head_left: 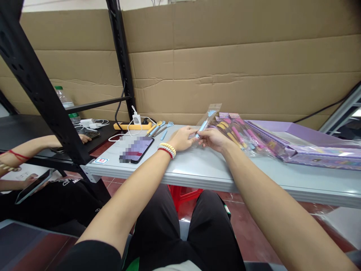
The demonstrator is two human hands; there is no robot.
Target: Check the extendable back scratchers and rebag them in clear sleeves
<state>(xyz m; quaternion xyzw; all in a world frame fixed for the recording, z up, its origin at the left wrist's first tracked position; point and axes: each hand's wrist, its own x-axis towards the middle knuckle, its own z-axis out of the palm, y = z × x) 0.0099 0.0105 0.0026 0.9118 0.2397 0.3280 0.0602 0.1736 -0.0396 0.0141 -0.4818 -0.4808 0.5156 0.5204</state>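
Over the grey shelf [205, 165], both of my hands meet at a narrow clear plastic bag [216, 108] with a blue fork-shaped item [203, 125] inside. My left hand [183, 138], with bracelets at the wrist, is closed, its fingertips pinching the lower end of the bag. From the other side, my right hand [214, 139] grips the same end with thumb and fingers; some of its fingers are curled. Left of my hands lie several loose fork-headed sticks [160, 129] in yellow, blue and grey. Near my right hand is a pile of bagged pink and yellow sticks [239, 135].
A phone [139, 150] lies left of my left wrist. Behind it are a yellow power strip [124, 126] and a white charger [137, 119]. An open purple box [307, 154] occupies the right side. Black shelf posts [42, 79] and another person's arm [31, 145] are at left.
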